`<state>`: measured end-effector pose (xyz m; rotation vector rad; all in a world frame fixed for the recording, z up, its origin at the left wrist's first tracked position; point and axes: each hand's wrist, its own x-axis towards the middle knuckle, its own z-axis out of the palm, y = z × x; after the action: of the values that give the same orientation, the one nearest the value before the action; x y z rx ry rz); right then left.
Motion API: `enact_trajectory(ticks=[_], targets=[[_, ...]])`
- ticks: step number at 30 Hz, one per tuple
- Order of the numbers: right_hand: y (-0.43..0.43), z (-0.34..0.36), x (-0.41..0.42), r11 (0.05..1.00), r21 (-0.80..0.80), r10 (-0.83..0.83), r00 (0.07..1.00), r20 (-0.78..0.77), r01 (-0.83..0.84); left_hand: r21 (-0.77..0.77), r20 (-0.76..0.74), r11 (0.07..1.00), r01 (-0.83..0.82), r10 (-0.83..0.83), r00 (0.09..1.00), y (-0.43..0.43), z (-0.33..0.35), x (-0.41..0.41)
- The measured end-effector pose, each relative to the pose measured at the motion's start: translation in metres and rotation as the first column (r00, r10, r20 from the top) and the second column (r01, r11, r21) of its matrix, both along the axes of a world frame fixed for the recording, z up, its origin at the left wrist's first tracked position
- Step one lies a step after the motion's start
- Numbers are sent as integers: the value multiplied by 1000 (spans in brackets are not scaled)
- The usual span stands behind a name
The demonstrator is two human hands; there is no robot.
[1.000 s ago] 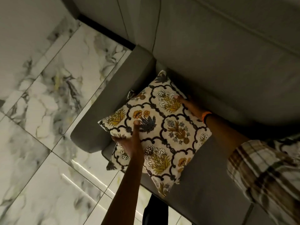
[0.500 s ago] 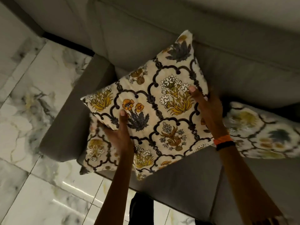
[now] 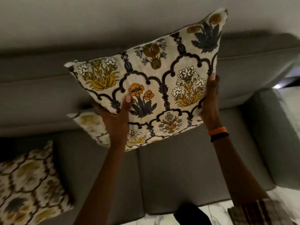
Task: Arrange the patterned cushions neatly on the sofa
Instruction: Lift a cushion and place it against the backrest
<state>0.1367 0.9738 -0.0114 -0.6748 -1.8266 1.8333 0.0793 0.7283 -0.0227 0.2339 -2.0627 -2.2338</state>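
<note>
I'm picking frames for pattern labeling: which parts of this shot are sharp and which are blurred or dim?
Head view: the held cushion is mostly sharp, softer at its top corner; the cushion at lower left is heavily smeared; the grey sofa is dim; one small glare spot at right.

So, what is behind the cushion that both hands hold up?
Behind the held cushion a second patterned cushion lies on the grey sofa; only its left part shows, the rest is covered.

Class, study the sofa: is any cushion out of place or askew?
Yes. The cushion at the left edge lies tilted on the seat, not against the backrest. Another cushion lies partly hidden behind the held cushion, which the left hand and right hand hold up, tilted.
</note>
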Motion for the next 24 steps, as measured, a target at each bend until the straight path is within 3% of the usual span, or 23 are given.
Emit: enact_trajectory(ticks=[5, 10, 21, 24], targets=[[140, -35, 48, 995, -42, -85, 996, 10, 85, -90, -4, 937, 338, -339, 941, 140, -27, 27], [247, -89, 90, 971, -118, -191, 973, 126, 206, -115, 35, 835, 537, -537, 843, 248, -67, 55], [397, -192, 145, 906, -124, -378, 905, 196, 405, -135, 249, 698, 703, -663, 706, 390, -171, 110], [435, -237, 152, 901, -109, -378, 883, 277, 420, -178, 277, 651, 738, -687, 672, 419, -193, 110]])
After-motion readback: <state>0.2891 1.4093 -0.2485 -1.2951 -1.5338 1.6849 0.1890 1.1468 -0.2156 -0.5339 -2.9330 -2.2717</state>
